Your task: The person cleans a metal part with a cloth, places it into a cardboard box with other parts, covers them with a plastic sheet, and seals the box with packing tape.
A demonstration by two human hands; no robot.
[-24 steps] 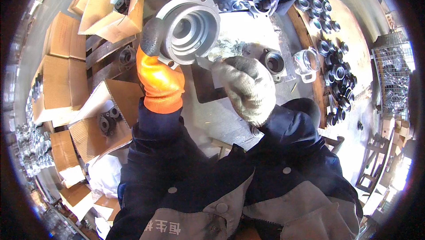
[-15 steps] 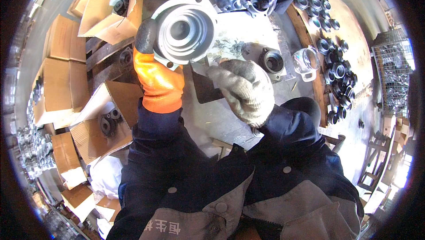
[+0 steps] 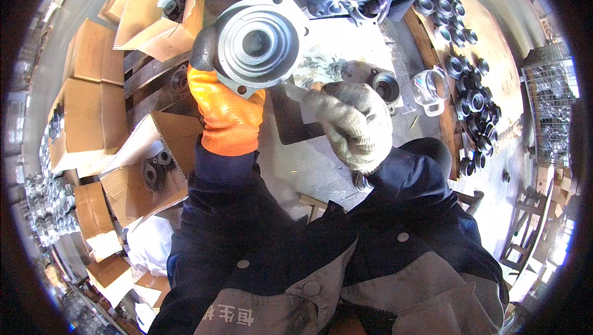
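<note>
A round silver metal housing [image 3: 228, 33] with a stepped bore and flange ears with bolt holes is held up, its open side facing me. My left hand [image 3: 227, 112], in an orange glove with dark fingertips, grips its left and lower edge. Lower right of the housing, my right hand [image 3: 355, 122], in a grey-white knitted glove, is closed with its fingers curled. Whatever it may hold is hidden. Just beyond it, a similar dark-bored housing [image 3: 386, 86] rests on the white-topped work surface [image 3: 364, 44].
Across the surface a co-worker's gloved hands [image 3: 377, 2] handle another metal part. A clear plastic jug [image 3: 430, 91] stands at the right, beside a board [image 3: 497, 44] bearing many dark rings. Open cardboard boxes [image 3: 133, 190] with metal parts line my left. A wire cage [image 3: 550, 106] stands far right.
The housing has tilted slightly, so its bore looks darker and sits a little differently. My right hand has shifted slightly right and down, still closed.
</note>
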